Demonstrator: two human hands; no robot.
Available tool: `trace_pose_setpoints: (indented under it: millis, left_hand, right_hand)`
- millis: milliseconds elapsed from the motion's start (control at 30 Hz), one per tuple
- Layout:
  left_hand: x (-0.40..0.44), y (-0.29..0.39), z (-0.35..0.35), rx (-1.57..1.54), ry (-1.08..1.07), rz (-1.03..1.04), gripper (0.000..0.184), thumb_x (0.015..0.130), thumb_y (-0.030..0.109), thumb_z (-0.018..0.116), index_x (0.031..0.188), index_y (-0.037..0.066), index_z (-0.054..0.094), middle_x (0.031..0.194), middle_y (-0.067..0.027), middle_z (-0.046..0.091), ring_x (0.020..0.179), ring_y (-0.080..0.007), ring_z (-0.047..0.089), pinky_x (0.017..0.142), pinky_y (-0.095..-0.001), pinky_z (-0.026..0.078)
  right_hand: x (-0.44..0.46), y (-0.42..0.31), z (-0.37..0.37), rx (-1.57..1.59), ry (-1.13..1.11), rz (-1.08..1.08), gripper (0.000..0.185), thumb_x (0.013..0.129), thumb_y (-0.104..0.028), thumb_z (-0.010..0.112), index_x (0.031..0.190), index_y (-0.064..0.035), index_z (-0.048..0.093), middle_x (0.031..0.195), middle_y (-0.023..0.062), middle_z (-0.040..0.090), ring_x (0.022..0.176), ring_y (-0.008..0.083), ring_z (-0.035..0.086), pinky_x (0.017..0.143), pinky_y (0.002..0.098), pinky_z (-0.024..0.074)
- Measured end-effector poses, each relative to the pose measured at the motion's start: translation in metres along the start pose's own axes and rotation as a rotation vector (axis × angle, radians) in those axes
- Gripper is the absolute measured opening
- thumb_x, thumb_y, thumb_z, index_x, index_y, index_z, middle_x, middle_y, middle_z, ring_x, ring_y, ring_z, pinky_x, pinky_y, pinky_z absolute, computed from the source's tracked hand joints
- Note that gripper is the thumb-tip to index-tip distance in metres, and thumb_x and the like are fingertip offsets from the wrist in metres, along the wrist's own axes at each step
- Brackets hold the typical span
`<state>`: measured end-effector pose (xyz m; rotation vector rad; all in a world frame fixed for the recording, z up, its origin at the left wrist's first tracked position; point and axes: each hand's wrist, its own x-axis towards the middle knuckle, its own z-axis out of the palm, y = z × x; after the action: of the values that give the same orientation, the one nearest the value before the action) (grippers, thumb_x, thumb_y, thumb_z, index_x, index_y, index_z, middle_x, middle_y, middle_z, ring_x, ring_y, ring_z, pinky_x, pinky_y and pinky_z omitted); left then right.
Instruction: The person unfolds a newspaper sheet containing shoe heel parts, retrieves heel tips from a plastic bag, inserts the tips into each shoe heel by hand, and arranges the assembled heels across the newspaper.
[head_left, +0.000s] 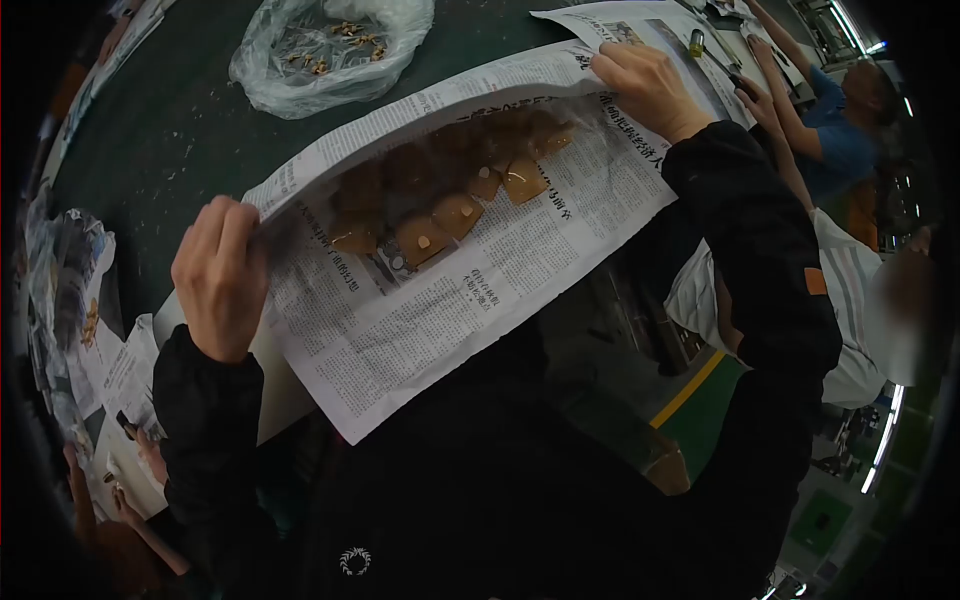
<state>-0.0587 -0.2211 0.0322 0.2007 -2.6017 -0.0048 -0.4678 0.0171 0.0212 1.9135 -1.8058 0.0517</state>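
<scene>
A sheet of newspaper (420,330) is held up over the table edge, its far edge folded up and curling toward me. My left hand (220,275) grips its left end with curled fingers. At the upper right corner, my right hand (650,90) pinches the far edge between thumb and fingers. On the paper lie several shiny brown, rounded pieces (425,240), some with a small pale spot; they seem to be in clear plastic. The raised fold shades the ones farther back. What the pieces are, I cannot make out.
An open clear plastic bag (330,55) with small yellowish bits stands on the dark green table (140,180). Another newspaper and a yellow-handled screwdriver (697,42) lie at upper right. People work on both sides, one in a blue shirt (840,125).
</scene>
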Motion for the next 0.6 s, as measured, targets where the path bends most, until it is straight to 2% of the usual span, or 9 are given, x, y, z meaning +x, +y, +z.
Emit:
trace_pose_setpoints:
  millis: [33,100,133,167,233,333,467,533,600]
  left_hand:
    - [-0.01,0.008,-0.005,0.008,0.044,0.01,0.021,0.068,-0.007,0.063,0.083,0.003,0.051,0.076,-0.0111,0.051,0.067,-0.0291,0.055,0.061,-0.0381,0.043]
    - [-0.04,0.019,-0.004,0.006,-0.118,0.146,0.021,0.067,-0.005,0.066,0.079,0.004,0.051,0.075,-0.0096,0.05,0.067,-0.026,0.055,0.059,-0.0357,0.041]
    - [-0.049,0.025,0.003,0.004,-0.197,0.179,0.018,0.069,0.0,0.064,0.082,0.005,0.053,0.076,-0.008,0.05,0.069,-0.0238,0.055,0.06,-0.0341,0.04]
    - [-0.058,0.03,0.01,-0.001,-0.285,0.206,0.016,0.07,0.004,0.061,0.085,0.005,0.055,0.077,-0.0065,0.049,0.071,-0.0216,0.054,0.061,-0.0325,0.039]
    - [-0.068,0.035,0.016,-0.016,-0.347,0.166,0.017,0.072,0.005,0.059,0.089,0.006,0.056,0.08,-0.0058,0.05,0.074,-0.0217,0.054,0.062,-0.0332,0.04]
    - [-0.075,0.028,0.014,-0.053,-0.41,0.042,0.021,0.072,0.0,0.062,0.092,0.004,0.057,0.084,-0.0076,0.054,0.077,-0.0238,0.054,0.065,-0.0344,0.042]
    - [-0.079,0.017,0.011,0.003,-0.42,0.166,0.028,0.073,0.004,0.063,0.1,0.006,0.058,0.089,-0.0072,0.055,0.085,-0.0248,0.055,0.077,-0.0393,0.043]
    - [-0.074,0.025,0.006,-0.011,-0.439,0.213,0.03,0.073,0.008,0.064,0.102,0.007,0.057,0.091,-0.0063,0.054,0.09,-0.0248,0.055,0.083,-0.042,0.043]
    - [-0.071,0.049,-0.002,-0.071,-0.507,-0.024,0.039,0.071,0.014,0.073,0.107,0.009,0.058,0.11,-0.0097,0.056,0.112,-0.0234,0.052,0.098,-0.0478,0.037]
  right_hand:
    - [-0.003,-0.003,0.004,0.039,-0.035,-0.081,0.013,0.079,-0.001,0.063,0.085,-0.0082,0.055,0.082,0.005,0.06,0.076,0.0255,0.064,0.069,0.038,0.0515]
    - [-0.014,-0.014,0.013,0.139,-0.14,-0.197,0.013,0.077,-0.001,0.064,0.085,-0.0078,0.056,0.082,0.004,0.057,0.08,0.0244,0.062,0.071,0.0359,0.0505]
    - [-0.022,-0.018,0.018,0.132,-0.122,-0.194,0.013,0.077,-0.001,0.064,0.085,-0.0078,0.056,0.082,0.004,0.057,0.08,0.0244,0.062,0.071,0.0359,0.0505]
    - [-0.031,-0.024,0.024,0.189,-0.212,-0.181,0.014,0.076,0.0,0.063,0.086,-0.007,0.056,0.083,0.0048,0.056,0.082,0.0249,0.061,0.073,0.0355,0.0498]
    - [-0.033,-0.034,0.018,0.277,-0.367,-0.109,0.018,0.074,0.003,0.062,0.088,-0.0051,0.055,0.09,0.0072,0.054,0.091,0.0264,0.058,0.078,0.0361,0.048]
    - [-0.037,-0.037,0.01,0.353,-0.313,-0.115,0.018,0.074,0.003,0.063,0.088,-0.0044,0.054,0.092,0.0076,0.053,0.094,0.0263,0.056,0.081,0.0372,0.0472]
    - [-0.046,-0.043,0.012,0.361,-0.25,-0.175,0.02,0.073,0.004,0.064,0.086,-0.0033,0.051,0.094,0.0097,0.052,0.092,0.0271,0.054,0.082,0.0362,0.0467]
    - [-0.048,-0.047,0.01,0.34,-0.188,-0.207,0.019,0.075,0.001,0.065,0.088,-0.0041,0.053,0.103,0.0098,0.055,0.097,0.0267,0.055,0.087,0.0365,0.0471]
    - [-0.053,-0.045,0.007,0.339,-0.318,-0.177,0.019,0.076,0.0,0.064,0.094,-0.0051,0.058,0.119,0.0095,0.055,0.107,0.0276,0.054,0.092,0.0343,0.0475]
